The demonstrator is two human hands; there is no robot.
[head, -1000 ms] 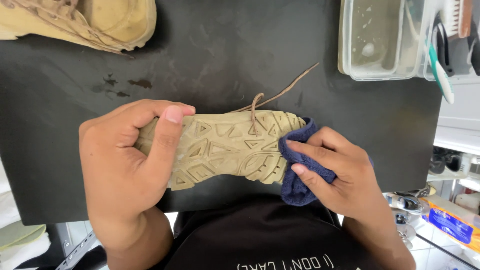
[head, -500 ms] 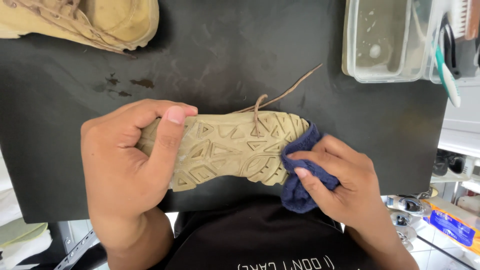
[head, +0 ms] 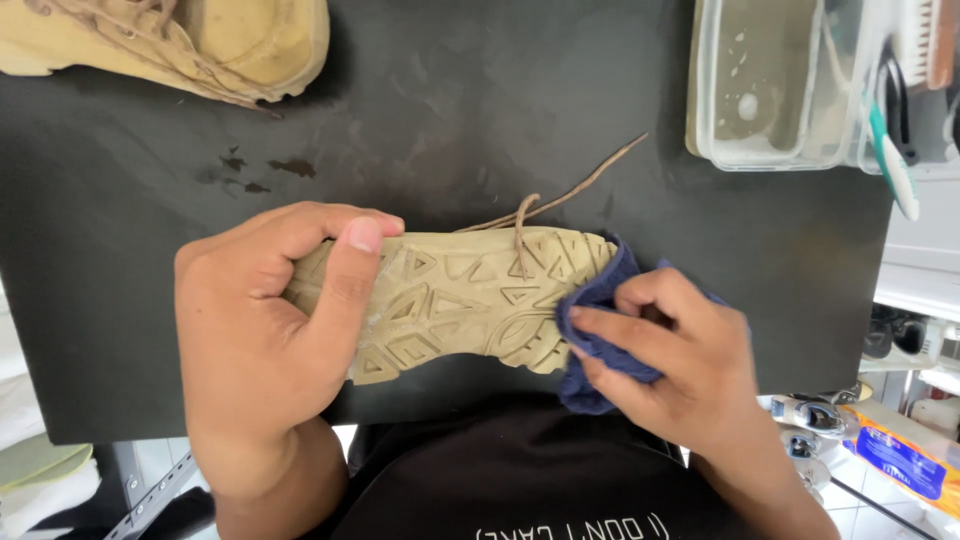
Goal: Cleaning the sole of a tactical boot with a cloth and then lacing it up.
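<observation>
Tan rubber, moulded in triangles and angled bars, fills the middle of the head view: it is the sole of a boot turned sole-up and lying lengthwise across the near edge of the table. The tread looks pale and slightly glossy near the heel end. A thin brown lace loops over the sole's far edge and trails off towards the upper right.

The left hand grips the boot at one end, thumb lying flat across the tread and fingers curled narrow over the far side, holding it steady. The right hand presses a dark blue cloth against the other end of the sole; its fingers are bent close together, bunching the cloth, which wraps around the sole's tip and hangs down past the table edge.

The table is covered with a black mat, dull and faintly smeared, with a few small wet spots left of centre. A second tan boot lies on its side at the upper left corner. At the upper right stands a clear plastic tub with cloudy water in it, and beside it a toothbrush with a green and white handle and a brush with a wooden back. Beyond the table on the right are white shelves and small bottles, too blurred to make out.
</observation>
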